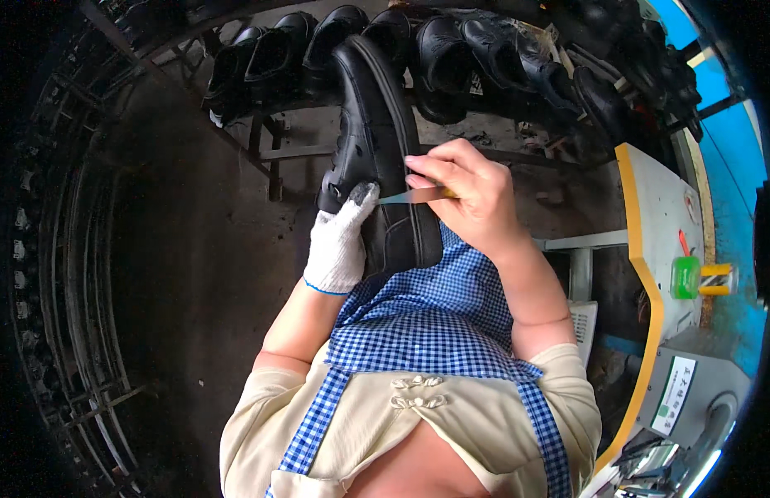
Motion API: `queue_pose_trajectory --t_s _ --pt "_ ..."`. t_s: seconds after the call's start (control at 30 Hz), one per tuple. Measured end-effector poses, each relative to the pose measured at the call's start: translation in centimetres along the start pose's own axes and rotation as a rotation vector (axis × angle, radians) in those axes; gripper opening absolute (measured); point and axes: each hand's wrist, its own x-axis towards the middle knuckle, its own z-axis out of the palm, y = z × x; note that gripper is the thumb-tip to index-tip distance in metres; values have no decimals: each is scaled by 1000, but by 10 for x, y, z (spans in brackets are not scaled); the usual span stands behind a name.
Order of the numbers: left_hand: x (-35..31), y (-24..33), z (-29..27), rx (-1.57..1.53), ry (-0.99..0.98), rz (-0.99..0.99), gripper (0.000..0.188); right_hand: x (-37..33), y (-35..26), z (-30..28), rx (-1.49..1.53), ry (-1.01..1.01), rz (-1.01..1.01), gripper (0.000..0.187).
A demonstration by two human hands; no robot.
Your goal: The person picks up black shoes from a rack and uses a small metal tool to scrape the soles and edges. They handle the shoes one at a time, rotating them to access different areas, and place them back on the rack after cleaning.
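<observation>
A black leather shoe (372, 149) is held up in front of me, its toe pointing away and its sole edge turned to the right. My left hand (342, 241), in a white knitted glove with a dark-stained thumb, is closed around the heel end of the shoe. My bare right hand (476, 195) pinches a thin flat blade (410, 197) with a bit of yellow at the grip. The blade's narrow tip points left, against or just over the shoe's side near my left thumb; whether it touches is unclear.
Several black shoes (443, 54) stand in a row on a metal rack ahead. To the right is a white table with a yellow edge (638, 224), bearing a green container (685, 277) and a grey machine (696, 390). More racks (94, 332) line the left side.
</observation>
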Motion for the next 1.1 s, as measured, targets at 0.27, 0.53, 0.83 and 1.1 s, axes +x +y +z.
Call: queue_pose_trajectory --t_s 0.27,0.53,0.83,1.1 --pt "-3 -22 -19 23 8 93 41 11 -13 -8 -372 -213 -143 14" --pt "-7 -27 -18 62 -52 102 44 9 -10 -7 -419 -279 -84 25" --pt "-5 -21 -14 47 -13 44 39 -4 6 0 -259 -112 -109 26" --pt "-6 0 2 -58 2 -133 39 -21 9 -2 -49 -44 -59 25"
